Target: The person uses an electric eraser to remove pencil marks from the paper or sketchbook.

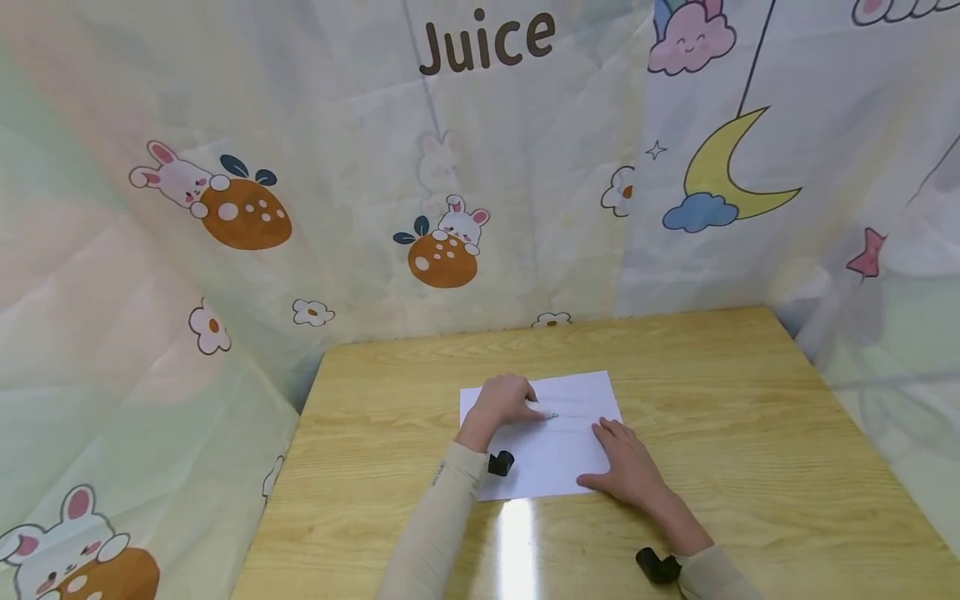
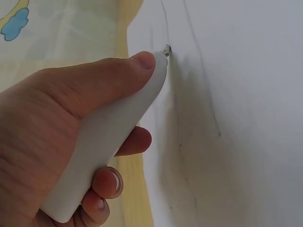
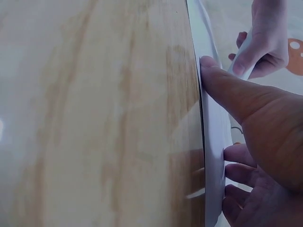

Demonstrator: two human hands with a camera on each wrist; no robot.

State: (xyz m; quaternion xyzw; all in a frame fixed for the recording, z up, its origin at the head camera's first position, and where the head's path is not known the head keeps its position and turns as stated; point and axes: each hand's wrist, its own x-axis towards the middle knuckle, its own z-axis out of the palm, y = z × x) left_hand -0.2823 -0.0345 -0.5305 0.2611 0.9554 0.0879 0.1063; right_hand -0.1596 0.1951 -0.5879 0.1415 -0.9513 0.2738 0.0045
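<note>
A sheet of white paper (image 1: 547, 471) lies on the wooden table, with several thin, faint lines across it. My left hand (image 1: 504, 402) grips a thick white pen-like tool (image 2: 106, 130), thumb along its top and fingers curled beneath. Its small metal tip (image 2: 166, 50) is right at one of the lines (image 2: 202, 66) in the left wrist view. At the sheet's right side, my right hand (image 1: 632, 468) rests with fingers spread on the paper. The right thumb (image 3: 222, 82) lies at the paper's near edge in the right wrist view.
The wooden table (image 1: 375, 433) extends around the sheet on all sides. Printed fabric (image 1: 337, 167) with rabbits and flowers hangs behind and beside it. A black wrist camera (image 1: 501, 463) sits at the left wrist, another black one (image 1: 658, 567) at the right.
</note>
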